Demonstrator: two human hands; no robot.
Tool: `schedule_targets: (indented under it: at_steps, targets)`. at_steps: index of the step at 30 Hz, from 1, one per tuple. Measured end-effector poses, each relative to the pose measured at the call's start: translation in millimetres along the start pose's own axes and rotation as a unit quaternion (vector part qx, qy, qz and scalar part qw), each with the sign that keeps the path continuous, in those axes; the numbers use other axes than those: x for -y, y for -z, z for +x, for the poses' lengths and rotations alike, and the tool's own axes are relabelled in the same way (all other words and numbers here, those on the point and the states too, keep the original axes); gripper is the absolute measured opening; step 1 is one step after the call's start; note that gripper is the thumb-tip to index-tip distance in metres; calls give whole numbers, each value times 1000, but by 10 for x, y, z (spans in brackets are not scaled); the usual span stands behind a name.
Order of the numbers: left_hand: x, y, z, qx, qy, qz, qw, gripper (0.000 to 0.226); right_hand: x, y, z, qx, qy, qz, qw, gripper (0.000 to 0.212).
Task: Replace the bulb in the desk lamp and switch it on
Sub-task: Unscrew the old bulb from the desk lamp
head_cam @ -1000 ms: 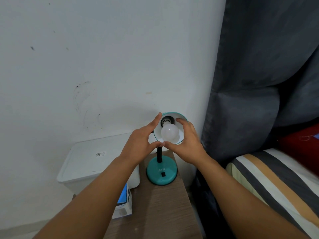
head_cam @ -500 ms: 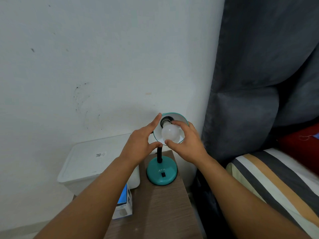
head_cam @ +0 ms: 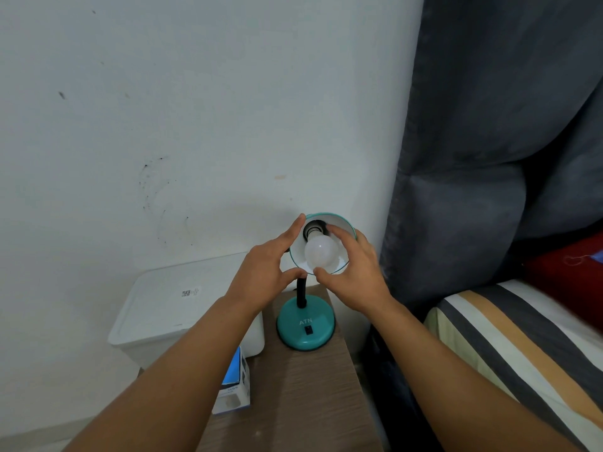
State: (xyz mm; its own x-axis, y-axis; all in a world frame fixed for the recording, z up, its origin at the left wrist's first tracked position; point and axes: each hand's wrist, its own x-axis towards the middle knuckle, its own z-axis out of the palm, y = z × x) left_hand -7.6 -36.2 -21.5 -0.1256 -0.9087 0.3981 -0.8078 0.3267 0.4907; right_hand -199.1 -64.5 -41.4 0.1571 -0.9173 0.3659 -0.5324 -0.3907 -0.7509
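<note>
- Head view: a teal desk lamp [head_cam: 305,327] stands at the far end of a narrow wooden table [head_cam: 293,393], its round base marked "ATN" with a black rocker switch [head_cam: 308,330] on top of it.
- A black neck rises from the base to the lamp shade [head_cam: 346,223], which is tipped towards the camera so that its white inside shows.
- The white bulb [head_cam: 321,252] sits in the middle of the shade, its neck in the dark socket; it is unlit.
- The right hand [head_cam: 355,272] reaches in from the right and grasps the bulb, with fingers curled over its upper right side and the thumb under its lower edge.
- The left hand [head_cam: 267,272] is at the left rim of the shade, fingers straight and together, the index tip on the upper rim and the thumb tip near the lower rim; it braces the shade and does not clench.
- A small blue and white box [head_cam: 235,386] stands on the table's left edge, under the left forearm.
- A white lidded bin [head_cam: 176,305] sits left of the table against the white wall [head_cam: 195,109].
- To the right hang grey curtains [head_cam: 505,125], with a striped bed cover [head_cam: 522,347] below them.
</note>
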Motion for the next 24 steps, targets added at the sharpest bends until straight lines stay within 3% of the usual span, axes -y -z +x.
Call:
schedule_targets:
  at_steps: [3,9,16,20,24]
  targets:
    - [-4,-4,4,-3,-2,-2,1000,100,-7,-22,7,-6,-19,-4,1000,88]
    - [31,-13,12,0,3,5,1000,105,0,-20,18,0,-3,5,1000,63]
    - [29,-17,10,-3,-3,-3,1000,101,-30,-7,-9,4,-12,12,1000,85]
    - [16,-16,7,-5,-2,-3,1000,100,-19,-29,8,-7,-29,-20,999,71]
    - [19,-14,0,-5,-1,-1,1000,104,-34,-11,-3,11,-22,16,1000,63]
